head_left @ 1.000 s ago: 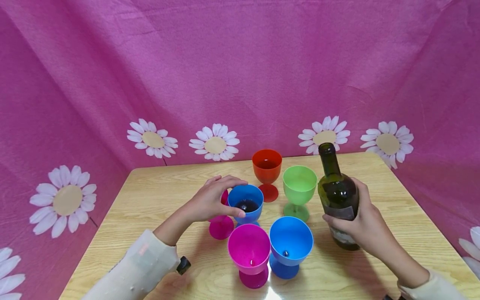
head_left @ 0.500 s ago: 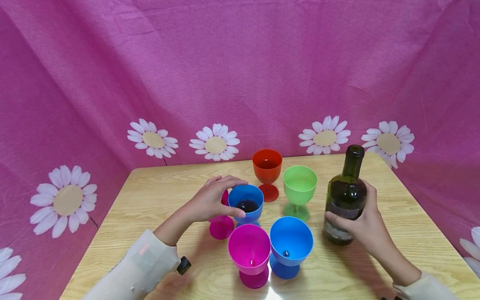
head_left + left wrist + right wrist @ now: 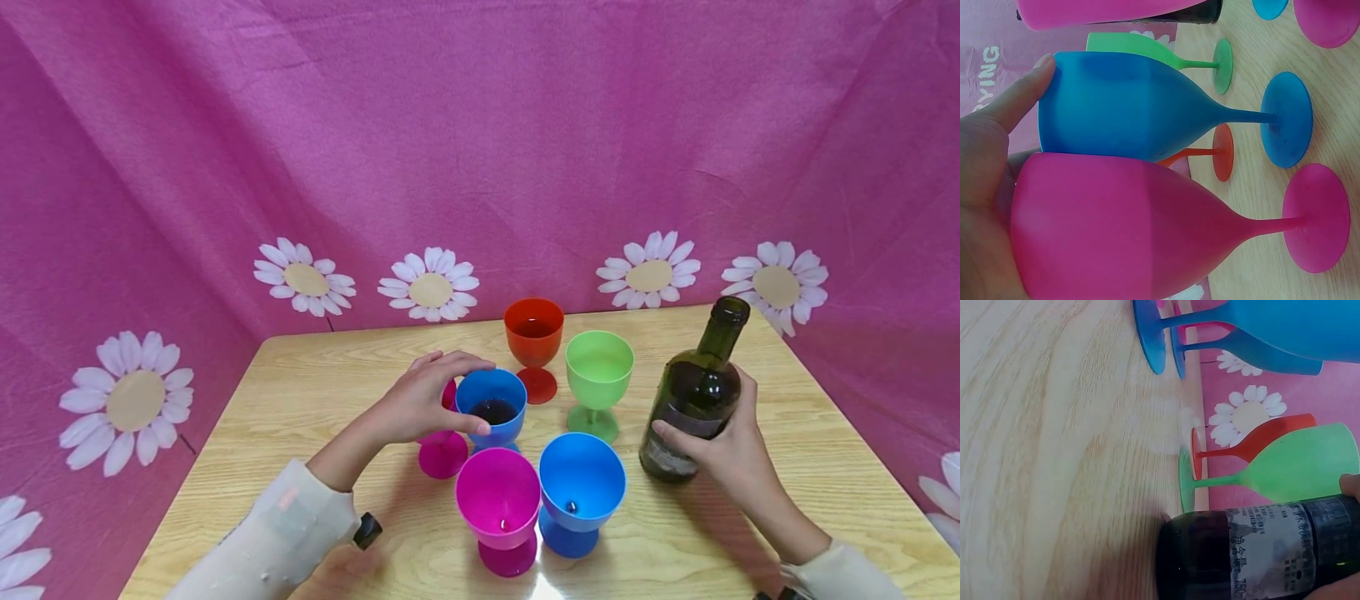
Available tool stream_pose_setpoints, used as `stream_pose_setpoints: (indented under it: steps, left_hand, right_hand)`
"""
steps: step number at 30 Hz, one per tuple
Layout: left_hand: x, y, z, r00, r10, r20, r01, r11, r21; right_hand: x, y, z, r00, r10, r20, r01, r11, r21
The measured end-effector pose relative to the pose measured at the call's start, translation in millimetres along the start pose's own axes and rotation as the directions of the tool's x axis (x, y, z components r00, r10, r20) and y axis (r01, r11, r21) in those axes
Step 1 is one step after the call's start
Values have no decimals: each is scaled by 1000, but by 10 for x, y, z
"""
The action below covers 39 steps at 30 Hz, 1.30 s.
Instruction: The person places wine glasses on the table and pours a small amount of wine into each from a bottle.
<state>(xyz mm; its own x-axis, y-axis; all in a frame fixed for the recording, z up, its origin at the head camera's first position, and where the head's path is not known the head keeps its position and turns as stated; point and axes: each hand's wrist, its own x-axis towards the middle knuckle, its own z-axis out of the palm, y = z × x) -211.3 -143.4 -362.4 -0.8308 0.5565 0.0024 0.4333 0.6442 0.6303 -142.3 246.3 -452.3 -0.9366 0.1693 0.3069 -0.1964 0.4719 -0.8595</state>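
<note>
My left hand (image 3: 431, 400) holds a blue goblet (image 3: 507, 427) at its rim, thumb on the near side and fingers on the far side. Dark liquid lies in that goblet, and its foot rests on the table in the left wrist view. Just behind the left hand stands a pink goblet (image 3: 442, 456), largely covered by it. My right hand (image 3: 738, 454) grips a dark green wine bottle (image 3: 686, 398) round its labelled body. The bottle leans to the right, its neck up and its base close over the table in the right wrist view.
A second pink goblet (image 3: 498, 487) and a second blue goblet (image 3: 581, 479), with a dark drop inside, stand side by side in front. Farther back are a green goblet (image 3: 600, 371) and a red goblet (image 3: 534, 333) holding liquid. A pink flowered cloth (image 3: 480, 167) hangs behind the table (image 3: 337, 367).
My right hand has carried the bottle right, away from the green goblet; its neck has swung from leaning left to leaning right. The left hand and goblets have stayed put.
</note>
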Motion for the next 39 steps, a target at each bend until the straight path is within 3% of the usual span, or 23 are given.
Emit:
stream_pose_setpoints:
  steps: [17,25,34,39]
  left_hand:
    - [25,-13,-10,1000,20,12,-20,1000,14]
    - [38,17,-64,998,39,53,-40,999,21]
    - [30,86,-129,994,42,100,-51,994,95]
    - [-75,140,-159,998,47,49,-53,990,134]
  right_hand:
    - [-1,62,2,1000,17,12,-17,1000,0]
    - [-15,80,14,1000,16,19,-16,1000,5]
    - [-24,85,23,1000,4,19,-4,1000,2]
    - [-26,87,22,1000,1,18,-1,1000,-1]
